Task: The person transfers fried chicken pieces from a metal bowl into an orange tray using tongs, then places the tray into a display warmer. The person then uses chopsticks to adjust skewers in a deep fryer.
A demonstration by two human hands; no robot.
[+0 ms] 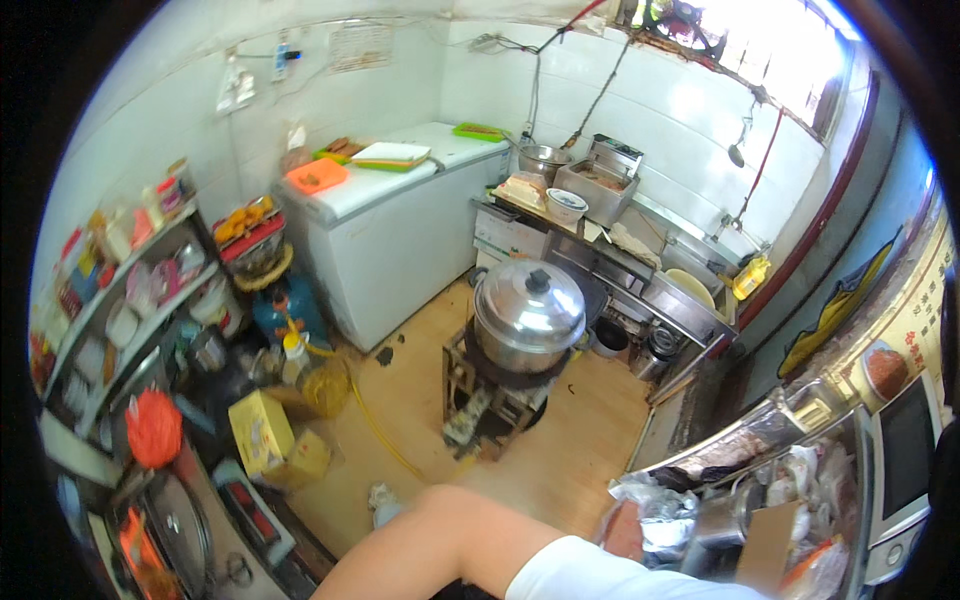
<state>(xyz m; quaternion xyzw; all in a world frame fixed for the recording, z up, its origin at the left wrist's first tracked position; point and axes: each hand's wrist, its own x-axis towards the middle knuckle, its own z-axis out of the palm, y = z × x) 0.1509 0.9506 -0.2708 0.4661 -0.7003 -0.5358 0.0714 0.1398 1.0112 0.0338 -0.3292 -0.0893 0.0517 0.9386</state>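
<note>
Neither of my hands shows. A bent bare arm point(440, 530) with a white sleeve point(610, 575) crosses the lower edge; its hand is out of the picture, and which arm it is I cannot tell. Beyond it, a large lidded steel pot point(528, 305) stands on a burner over a dark metal frame point(485, 395) in the middle of the floor. To the lower left, a yellow cardboard box point(262, 430) sits near a red plastic bag point(154, 428). A crowded counter point(200, 470) with a round dark lid point(172, 530) lies at the left edge of the view.
A white chest freezer point(405, 255) stands by the back wall, with a blue gas cylinder point(288, 318) beside it. A yellow hose point(380, 432) runs across the floor. A metal sink counter point(690, 295) is at the right. Plastic bags point(810, 475) and a microwave point(905, 460) fill the near right.
</note>
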